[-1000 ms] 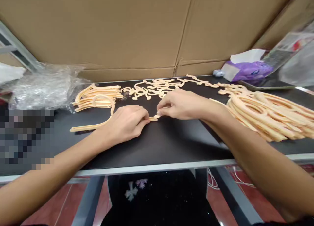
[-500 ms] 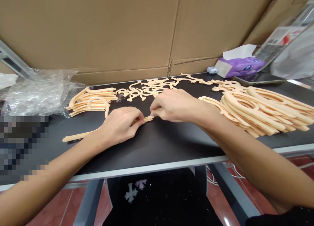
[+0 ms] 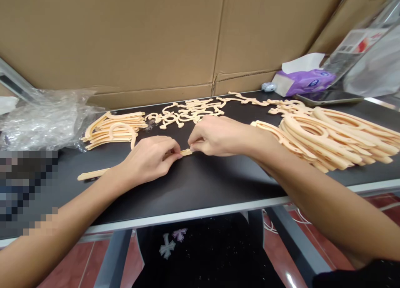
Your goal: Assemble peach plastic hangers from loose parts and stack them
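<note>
My left hand [image 3: 151, 157] is closed in a pinch on a beige plastic hanger [image 3: 186, 152], whose middle is covered by the hand. One arm of the hanger sticks out low on the left, and a short end shows past my fingertips. A curved hook [image 3: 123, 127] rises just behind this hand; its lower end disappears behind the fingers. My right hand [image 3: 215, 136] pinches at the hanger's short right end. Whether a small part sits between those fingertips is hidden.
Hanger arms [image 3: 121, 123] are stacked at left beside crumpled clear plastic [image 3: 46, 121]. Loose hooks [image 3: 190, 113] lie behind my hands. Looped hanger pieces [image 3: 337, 142] form a large pile at right. A purple tissue pack [image 3: 308, 82] and a phone [image 3: 328, 97] are behind it.
Both hands keep their pinch at the hanger, with hardly any movement between them. The whole view has shifted slightly, so things appear a little further left.
</note>
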{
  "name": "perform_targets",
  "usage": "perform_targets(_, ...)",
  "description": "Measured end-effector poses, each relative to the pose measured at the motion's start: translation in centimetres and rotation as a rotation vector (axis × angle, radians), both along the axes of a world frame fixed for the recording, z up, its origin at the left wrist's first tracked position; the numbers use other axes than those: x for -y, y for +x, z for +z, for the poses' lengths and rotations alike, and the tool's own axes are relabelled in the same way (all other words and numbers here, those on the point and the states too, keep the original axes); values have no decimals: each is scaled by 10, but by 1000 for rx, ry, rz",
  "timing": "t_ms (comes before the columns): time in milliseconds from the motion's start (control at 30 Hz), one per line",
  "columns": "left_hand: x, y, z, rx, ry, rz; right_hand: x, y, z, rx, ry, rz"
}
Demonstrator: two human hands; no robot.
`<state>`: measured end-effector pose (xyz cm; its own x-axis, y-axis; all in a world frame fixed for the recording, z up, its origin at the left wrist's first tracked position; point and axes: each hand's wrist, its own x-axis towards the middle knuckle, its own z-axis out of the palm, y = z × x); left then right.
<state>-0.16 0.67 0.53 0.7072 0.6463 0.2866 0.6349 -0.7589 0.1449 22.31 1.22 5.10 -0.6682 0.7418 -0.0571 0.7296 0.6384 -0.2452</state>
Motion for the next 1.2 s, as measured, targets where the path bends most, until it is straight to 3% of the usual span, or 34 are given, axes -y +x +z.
perform_targets(133,1,-2,2,-15,-50,-2,-4,3,-2,-94,-135,72)
perform_targets(367,0,-2,1,-23,-57,-14,0,2,-2,-85,-113,4)
perform_targets(900,6,4,-3,-40,162,-64,1,4,1,54,49,-147)
perform_targets(1200,13,9,0,-23,284,-99,-2,3,-2,123,337,-201)
